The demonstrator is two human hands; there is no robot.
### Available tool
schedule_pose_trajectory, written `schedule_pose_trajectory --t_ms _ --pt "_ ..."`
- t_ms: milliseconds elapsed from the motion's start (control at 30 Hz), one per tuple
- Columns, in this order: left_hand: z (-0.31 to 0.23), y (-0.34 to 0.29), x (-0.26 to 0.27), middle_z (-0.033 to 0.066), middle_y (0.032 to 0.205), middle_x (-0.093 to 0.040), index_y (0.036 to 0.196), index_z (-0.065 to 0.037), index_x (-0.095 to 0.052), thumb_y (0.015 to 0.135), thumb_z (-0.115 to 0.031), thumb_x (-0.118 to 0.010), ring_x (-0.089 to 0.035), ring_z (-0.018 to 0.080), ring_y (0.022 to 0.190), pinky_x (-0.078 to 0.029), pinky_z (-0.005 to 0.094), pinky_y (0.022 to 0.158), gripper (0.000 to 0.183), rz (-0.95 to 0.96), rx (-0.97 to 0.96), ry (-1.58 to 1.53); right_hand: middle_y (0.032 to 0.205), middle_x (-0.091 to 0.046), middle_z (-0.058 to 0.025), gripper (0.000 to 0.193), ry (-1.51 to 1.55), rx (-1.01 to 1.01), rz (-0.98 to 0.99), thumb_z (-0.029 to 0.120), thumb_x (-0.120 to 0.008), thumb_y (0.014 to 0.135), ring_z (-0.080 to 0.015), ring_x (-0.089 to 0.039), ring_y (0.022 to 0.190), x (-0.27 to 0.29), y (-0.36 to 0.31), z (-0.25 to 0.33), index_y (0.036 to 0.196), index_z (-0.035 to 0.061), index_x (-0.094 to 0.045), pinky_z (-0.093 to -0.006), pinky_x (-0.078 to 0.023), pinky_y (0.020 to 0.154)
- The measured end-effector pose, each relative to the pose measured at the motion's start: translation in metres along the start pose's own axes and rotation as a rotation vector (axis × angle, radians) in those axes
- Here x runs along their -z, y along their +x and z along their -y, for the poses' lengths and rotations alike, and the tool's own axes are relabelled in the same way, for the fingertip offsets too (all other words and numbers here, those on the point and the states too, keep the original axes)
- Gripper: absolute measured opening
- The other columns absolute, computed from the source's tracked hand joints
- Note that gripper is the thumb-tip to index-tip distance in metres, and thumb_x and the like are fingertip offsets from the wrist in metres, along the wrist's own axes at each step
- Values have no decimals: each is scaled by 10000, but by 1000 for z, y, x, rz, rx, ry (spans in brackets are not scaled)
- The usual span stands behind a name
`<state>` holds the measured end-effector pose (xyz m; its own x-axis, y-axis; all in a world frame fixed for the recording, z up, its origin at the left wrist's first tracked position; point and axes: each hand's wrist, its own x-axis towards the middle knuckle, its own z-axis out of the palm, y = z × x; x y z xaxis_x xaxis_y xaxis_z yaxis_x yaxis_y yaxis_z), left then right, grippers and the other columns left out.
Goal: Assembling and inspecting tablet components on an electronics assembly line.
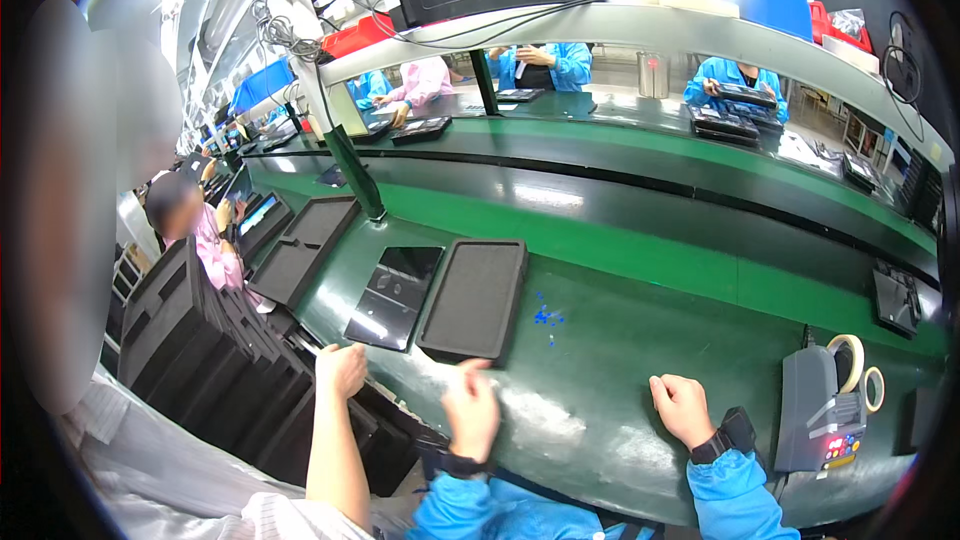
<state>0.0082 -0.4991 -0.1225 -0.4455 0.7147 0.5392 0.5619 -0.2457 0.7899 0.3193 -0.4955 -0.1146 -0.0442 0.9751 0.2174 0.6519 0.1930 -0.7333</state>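
Observation:
My left hand [470,412], smeared by motion, hovers at the bench's near edge, just below a black foam tray [513,290]. Its fingers are too blurred to read. My right hand [684,410] is curled into a fist above the green bench top, apart from any object, and nothing shows in it. A glossy black flat panel [397,298] lies left of the foam tray. Several small blue pieces [545,317] are scattered to the tray's right. Another person's hand [341,370] reaches in from the left, near the panel's lower end.
A grey tape dispenser [808,410] with cream tape rolls [848,362] stands at the right. Stacked black foam trays [210,370] crowd the left, below another tray [300,250]. A green post [357,175] rises behind the panel. Several people work across the bench.

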Motion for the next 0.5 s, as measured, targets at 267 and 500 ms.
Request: schedule_pose_trajectory --t_ms 267,500 --pt "-97 7 -100 13 653 -530 1066 -41 -604 918 -114 -525 -454 67 563 -396 240 520 183 680 -34 -311 588 -490 -186 377 11 -36 13 240 -557 879 -362 -491 531 3 0 -6 609 -10 -475 -424 -356 492" --pt "-56 -4 -147 24 618 -533 1039 -52 -616 920 -96 -517 -485 73 540 -408 241 504 161 600 -64 -227 578 -479 -171 359 36 -28 9 209 -576 875 -346 -476 510 4 1 -2 604 -2 -471 -412 -351 481"
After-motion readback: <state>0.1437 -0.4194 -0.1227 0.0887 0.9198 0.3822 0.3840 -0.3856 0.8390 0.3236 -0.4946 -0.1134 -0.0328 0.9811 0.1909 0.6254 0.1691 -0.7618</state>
